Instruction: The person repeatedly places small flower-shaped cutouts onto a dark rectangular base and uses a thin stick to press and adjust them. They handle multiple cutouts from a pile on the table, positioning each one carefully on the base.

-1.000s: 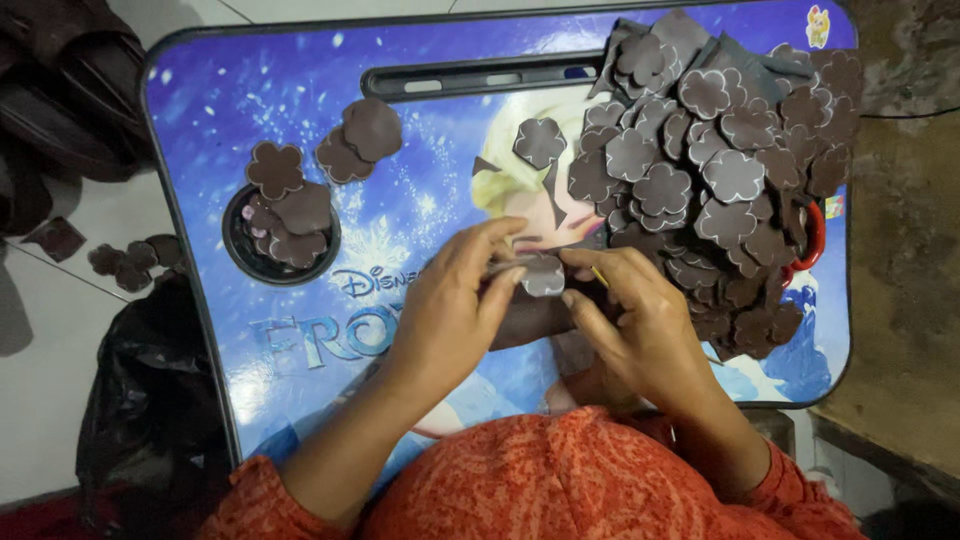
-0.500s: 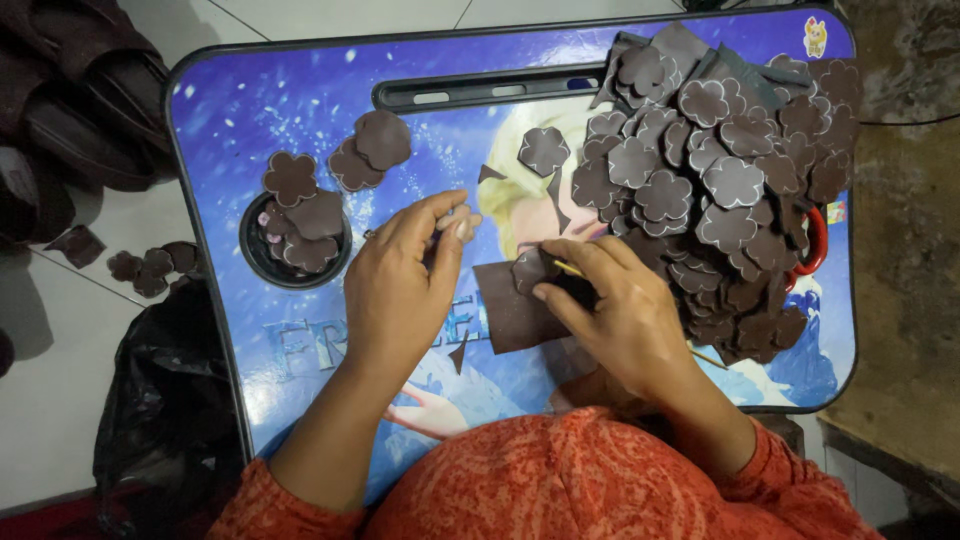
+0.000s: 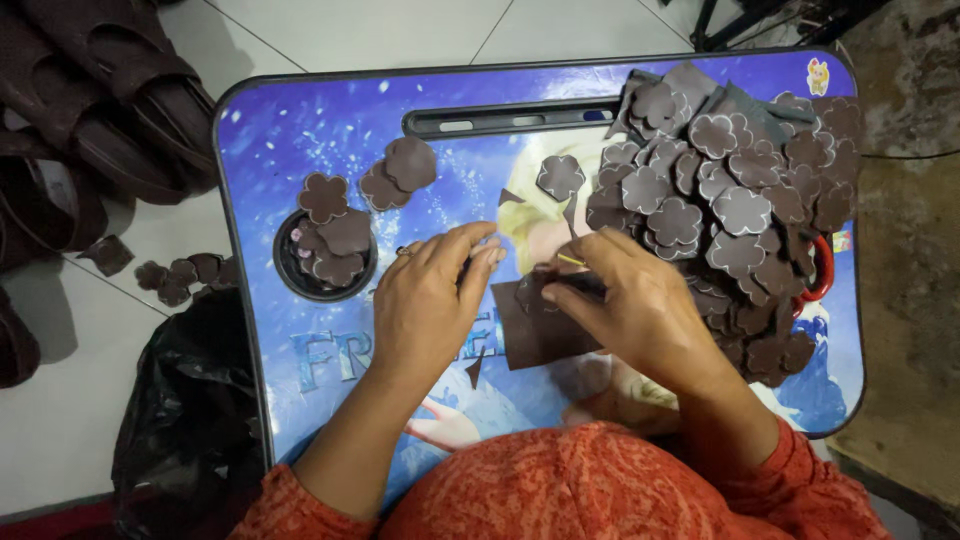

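Risk at this moment centres on the dark brown sheet [image 3: 535, 335] lying on the blue worktop [image 3: 300, 150], just in front of the person. The right hand [image 3: 640, 310] presses on the sheet's upper edge, its fingers [image 3: 585, 270] curled and closed on a thin yellowish tool; what the tool is cannot be told. The left hand [image 3: 425, 300] rests at the sheet's left edge with fingers [image 3: 480, 250] extended and close together, tips meeting the right hand.

Probable faults:
- Sheet slip, if the left hand's pressure eases, tearing a flower shape.
- Tool contact with the left fingertips, which lie just beside it.
- Collapse of the pile of cut flower pieces [image 3: 730, 200], heaped beside the right wrist, if an elbow nudges it.
- Loose scraps [image 3: 475, 370] near the sheet may be swept off the worktop edge.
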Tool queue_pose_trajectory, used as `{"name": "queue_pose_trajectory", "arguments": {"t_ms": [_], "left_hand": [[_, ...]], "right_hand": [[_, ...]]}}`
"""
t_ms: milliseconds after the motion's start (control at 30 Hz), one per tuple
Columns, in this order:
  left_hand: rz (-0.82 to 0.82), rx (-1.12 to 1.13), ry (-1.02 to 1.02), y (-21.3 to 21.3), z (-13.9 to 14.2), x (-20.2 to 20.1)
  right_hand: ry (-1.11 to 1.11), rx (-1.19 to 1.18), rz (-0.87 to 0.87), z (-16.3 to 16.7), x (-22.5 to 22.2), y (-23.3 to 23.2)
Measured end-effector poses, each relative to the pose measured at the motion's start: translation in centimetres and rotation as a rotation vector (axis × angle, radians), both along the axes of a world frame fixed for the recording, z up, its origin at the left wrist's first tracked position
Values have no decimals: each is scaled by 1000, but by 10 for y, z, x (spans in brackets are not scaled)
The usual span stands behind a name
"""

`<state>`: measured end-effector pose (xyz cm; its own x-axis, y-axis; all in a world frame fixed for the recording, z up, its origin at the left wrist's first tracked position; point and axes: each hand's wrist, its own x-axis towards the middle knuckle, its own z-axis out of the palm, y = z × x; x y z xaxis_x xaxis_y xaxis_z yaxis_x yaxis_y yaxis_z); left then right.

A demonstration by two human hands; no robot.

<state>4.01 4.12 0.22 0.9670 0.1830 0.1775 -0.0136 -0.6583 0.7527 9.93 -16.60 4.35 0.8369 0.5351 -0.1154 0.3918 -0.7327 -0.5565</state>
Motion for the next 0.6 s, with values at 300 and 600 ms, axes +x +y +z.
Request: {"name": "queue_pose_trajectory", "arguments": {"t_ms": [300, 600], "left_hand": [[2, -45, -18, 1, 4, 1], [-14, -256, 51, -3, 1, 0]], "right_hand": [[-16, 29, 79, 1, -2, 10], [-234, 255, -23, 13, 8, 9]]}}
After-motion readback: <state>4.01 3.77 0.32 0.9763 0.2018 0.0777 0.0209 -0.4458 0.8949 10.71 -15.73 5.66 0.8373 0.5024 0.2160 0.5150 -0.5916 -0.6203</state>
